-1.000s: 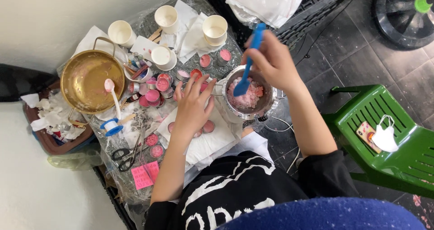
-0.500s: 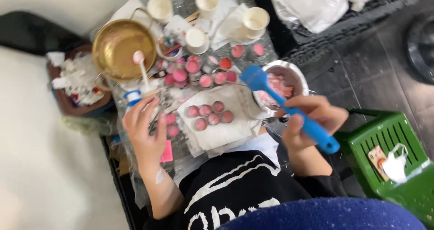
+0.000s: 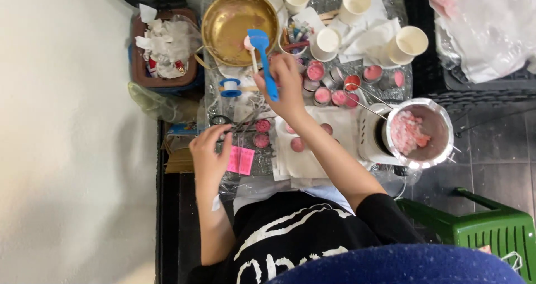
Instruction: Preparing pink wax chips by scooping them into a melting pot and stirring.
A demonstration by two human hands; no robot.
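The person's right hand (image 3: 287,86) is closed in a fist around the handle of a bright blue silicone spatula (image 3: 262,60), holding it upright on the cluttered table. The spatula's flat blade lies at the lower right rim of the round, shiny brass-coloured metal pan (image 3: 237,21), just beside a small pink-headed spoon with a pale handle (image 3: 250,48) that leans on the same rim.

The left hand (image 3: 209,153) is below and to the left of the brass pan, well apart from it. Its fingers are loosely curled, and the fingertips rest by the dark metal scissors (image 3: 231,122) lying on the table; whether they actually grip anything cannot be told. Just beside this hand lies a bright pink square paper note (image 3: 241,160).

To the right of the brass pan stand several white paper cups (image 3: 408,43), and below them a cluster of small round tins filled with pink wax (image 3: 322,94). Further right of the pan, a silver metal pot holding pink lumps (image 3: 419,133) sits on a white heater. To the left of the pan is a brown box of crumpled white tissue (image 3: 162,49).
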